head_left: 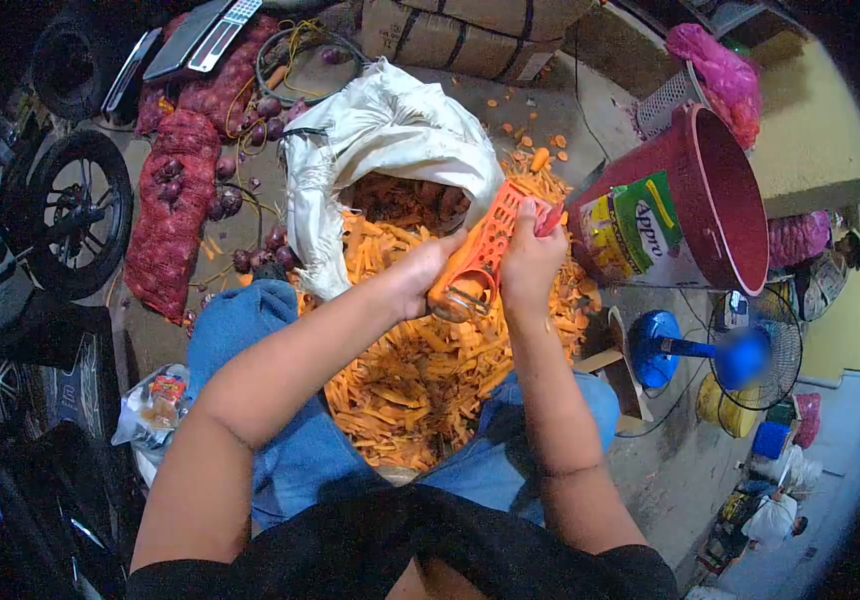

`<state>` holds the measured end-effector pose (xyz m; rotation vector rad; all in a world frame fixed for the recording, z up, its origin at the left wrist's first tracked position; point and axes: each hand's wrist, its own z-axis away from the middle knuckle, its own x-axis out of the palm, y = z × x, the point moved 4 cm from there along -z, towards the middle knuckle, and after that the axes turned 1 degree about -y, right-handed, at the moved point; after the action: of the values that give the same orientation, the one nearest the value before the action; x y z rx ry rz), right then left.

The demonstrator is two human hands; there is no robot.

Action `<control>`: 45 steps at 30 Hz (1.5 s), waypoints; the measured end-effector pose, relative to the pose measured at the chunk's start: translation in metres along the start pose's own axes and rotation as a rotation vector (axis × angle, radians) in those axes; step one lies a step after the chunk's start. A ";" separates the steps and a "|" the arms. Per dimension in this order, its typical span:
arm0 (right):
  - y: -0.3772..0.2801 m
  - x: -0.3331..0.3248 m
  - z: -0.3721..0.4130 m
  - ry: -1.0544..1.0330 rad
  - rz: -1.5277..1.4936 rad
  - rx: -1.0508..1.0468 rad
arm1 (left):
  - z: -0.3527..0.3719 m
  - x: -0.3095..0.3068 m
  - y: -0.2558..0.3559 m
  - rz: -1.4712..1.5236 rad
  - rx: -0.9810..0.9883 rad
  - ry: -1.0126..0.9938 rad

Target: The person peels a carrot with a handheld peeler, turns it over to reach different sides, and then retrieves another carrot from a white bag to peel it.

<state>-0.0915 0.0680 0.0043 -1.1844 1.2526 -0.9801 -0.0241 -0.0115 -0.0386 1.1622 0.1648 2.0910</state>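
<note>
Left hand (424, 276): carrot (442, 300) being gripped from the left side, fingers being partly hidden underneath.
Right hand (533, 258): slotted orange peeler (498, 232) being grasped, thumb being pressed near its top end.
Carrot location: being held at a tilt between both hands, above the heap; end being shown by the peeler's lower end; exact blade contact cannot be told.
Peelings (400, 375): being heaped between the denim-covered legs (300, 450) and up to the sack mouth.
White sack (380, 110): being seen with mouth open toward the hands, dark reddish contents being partly shown.
Red bucket (640, 162): being seen just right of the heap, printed label being turned toward the camera.
Mesh onion bag (172, 215): being seen left of the sack, loose onions (225, 204) being scattered beside it.
Scale (218, 38): being supported on another red bag (215, 96).
Fan (745, 357): being seen right, near the bucket.
</note>
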 end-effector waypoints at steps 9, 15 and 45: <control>0.007 -0.002 0.001 0.007 -0.038 -0.055 | -0.005 0.002 0.002 -0.041 0.031 -0.043; 0.024 -0.072 -0.059 0.521 0.374 -0.264 | 0.014 0.013 -0.013 -0.218 -0.095 -0.051; 0.038 -0.077 -0.067 0.493 -0.254 0.011 | 0.016 -0.003 -0.008 -0.202 -0.110 -0.047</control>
<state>-0.1681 0.1424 -0.0161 -1.1488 1.4954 -1.5314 -0.0068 -0.0114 -0.0349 1.0810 0.1369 1.8710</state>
